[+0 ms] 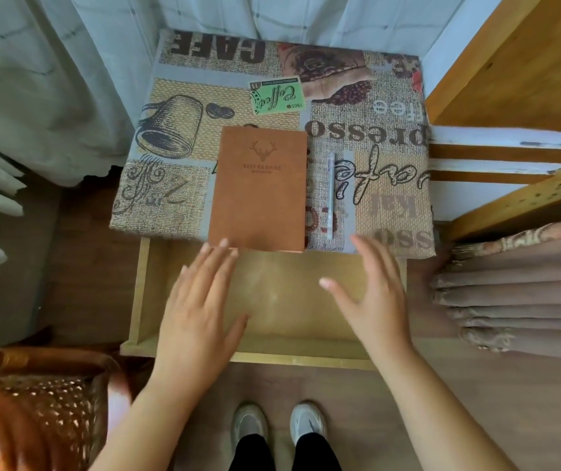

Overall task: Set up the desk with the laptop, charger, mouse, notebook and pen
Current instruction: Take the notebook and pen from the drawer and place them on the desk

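Note:
A brown notebook (259,188) with a deer emblem lies on the desk (204,83), which is covered by a coffee-print cloth. Its near edge sticks out slightly over the desk's front. A slim clear pen (330,195) lies just to the right of it, parallel to its long side. Below the desk front a wooden drawer (139,300) is pulled out and shows a bare bottom. My left hand (200,300) hovers over the drawer with straight fingers, its tips at the notebook's near edge. My right hand (370,294) is spread open above the drawer's right side. No laptop, charger or mouse is in view.
A wooden shelf unit (523,62) stands on the right, with folded brown fabric (523,294) beneath it. Pale curtains (44,83) hang at the back and left. A wicker chair (44,402) stands at the lower left. My feet (279,426) are on the wood floor.

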